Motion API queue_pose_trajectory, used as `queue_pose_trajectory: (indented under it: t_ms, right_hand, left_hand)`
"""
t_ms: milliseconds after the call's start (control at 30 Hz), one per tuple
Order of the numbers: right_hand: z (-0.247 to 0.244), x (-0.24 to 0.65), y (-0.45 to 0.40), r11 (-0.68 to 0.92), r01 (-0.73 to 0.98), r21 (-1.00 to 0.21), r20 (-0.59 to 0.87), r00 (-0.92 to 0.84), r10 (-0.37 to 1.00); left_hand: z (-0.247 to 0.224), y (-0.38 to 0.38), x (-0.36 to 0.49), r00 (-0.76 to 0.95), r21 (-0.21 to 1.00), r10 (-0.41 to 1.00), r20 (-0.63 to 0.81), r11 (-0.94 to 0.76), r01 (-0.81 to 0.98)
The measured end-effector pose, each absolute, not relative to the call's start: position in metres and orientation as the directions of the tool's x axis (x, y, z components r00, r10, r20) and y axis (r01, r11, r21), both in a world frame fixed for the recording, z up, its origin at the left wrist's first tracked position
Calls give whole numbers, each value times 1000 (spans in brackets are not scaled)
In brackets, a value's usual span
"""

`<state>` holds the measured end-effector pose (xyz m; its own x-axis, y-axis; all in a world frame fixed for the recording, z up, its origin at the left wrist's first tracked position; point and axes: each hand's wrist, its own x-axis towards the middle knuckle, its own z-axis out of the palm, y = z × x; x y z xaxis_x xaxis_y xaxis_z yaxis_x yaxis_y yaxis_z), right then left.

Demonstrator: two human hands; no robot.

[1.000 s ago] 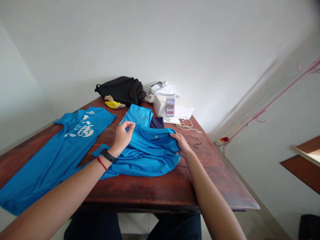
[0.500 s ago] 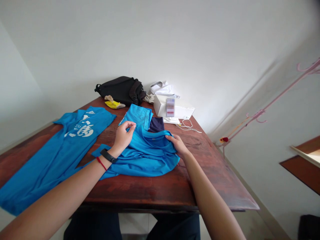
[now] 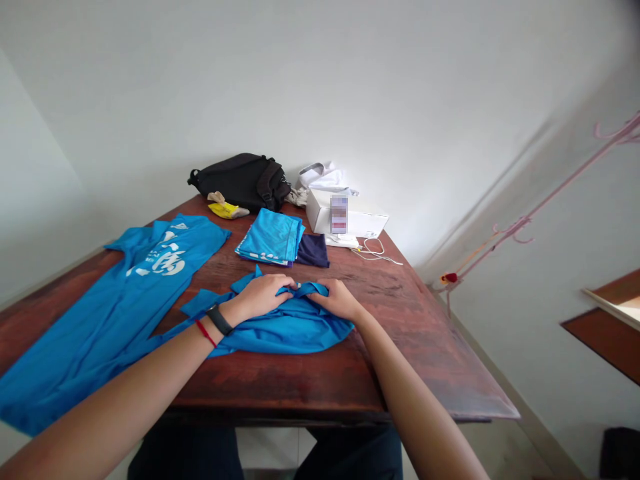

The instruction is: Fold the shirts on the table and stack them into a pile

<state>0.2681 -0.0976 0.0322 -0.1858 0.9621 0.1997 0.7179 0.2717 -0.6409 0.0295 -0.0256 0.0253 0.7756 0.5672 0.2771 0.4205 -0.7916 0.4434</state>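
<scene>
At the far left, a blue printed shirt (image 3: 125,300) lies spread on the table (image 3: 425,353), white lettering up, its lower end hanging over the near edge and partly hidden by the left forearm. Beyond its upper end, a yellow pouch (image 3: 224,210) sits just beside a black bag (image 3: 235,179) near the wall. A red cord (image 3: 206,333) and a black band (image 3: 219,321) circle the left wrist. The left hand (image 3: 263,297) is nearly closed, thumb and fingers pinching the cloth of the bunched shirt (image 3: 295,337), which lies creased near the table's front edge, under and between the 2 hands. Behind it, well clear of the fingers, is a folded blue stack (image 3: 270,237), with a dark cloth (image 3: 313,251) against its right side. The right hand (image 3: 337,299) also grips the bunched shirt, its fingers curled over a gathered fold and its thumb on the near side. Farther back are a white box (image 3: 370,217), a blurred screen (image 3: 339,217) before it, and a white cable (image 3: 377,250). A pink rack (image 3: 555,190) slants at the far right.
</scene>
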Motion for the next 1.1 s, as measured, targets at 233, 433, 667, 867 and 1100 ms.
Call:
queue_pose_trajectory:
  t_ms: [233, 433, 667, 867, 1100]
  right_hand:
    - [32, 267, -98, 270, 736, -621, 201, -183, 962]
    - [31, 267, -98, 273, 723, -635, 202, -185, 962]
    - [33, 266, -100, 256, 707, -659, 203, -160, 966]
    - [33, 266, -100, 266, 712, -650, 213, -165, 963]
    - [31, 267, -98, 277, 722, -634, 209, -186, 960]
  left_hand:
    - [31, -25, 28, 787, 429, 564, 250, -793, 432]
    - [29, -26, 29, 774, 430, 580, 256, -785, 446]
    - [26, -25, 29, 771, 445, 578, 269, -784, 432]
    - [24, -24, 29, 776, 429, 570, 270, -793, 433]
    - [23, -22, 29, 775, 438, 571, 270, -790, 429]
